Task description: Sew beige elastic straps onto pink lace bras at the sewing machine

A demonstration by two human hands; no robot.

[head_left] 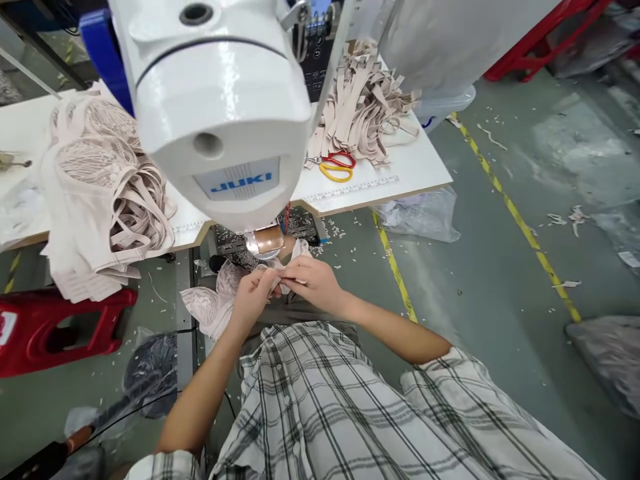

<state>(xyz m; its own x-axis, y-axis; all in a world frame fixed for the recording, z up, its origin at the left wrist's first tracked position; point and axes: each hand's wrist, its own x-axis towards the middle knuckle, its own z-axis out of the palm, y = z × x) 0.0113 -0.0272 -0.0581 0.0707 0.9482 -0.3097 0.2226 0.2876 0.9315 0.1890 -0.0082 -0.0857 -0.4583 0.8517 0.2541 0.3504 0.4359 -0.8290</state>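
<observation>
A pale pink lace bra [205, 308] hangs below the needle area of the white JUKI sewing machine [225, 127]. Pinched on the bra's edge, my left hand [256, 293] is closed just in front of the machine's clear guard [266, 241]. My right hand [314, 283] meets it fingertip to fingertip, closed on the same fabric. The lace cups drape to the left of my left wrist. Exactly which part of the edge lies between the fingers is hidden.
Lace bra pieces [95, 173] are heaped on the left tabletop. Fabric straps [360, 107] lie piled at right, beside red-and-yellow scissors [337, 167] and a printed ruler [355, 190]. A red stool [65, 330] stands at left. Plastic bags [423, 213] rest on the floor.
</observation>
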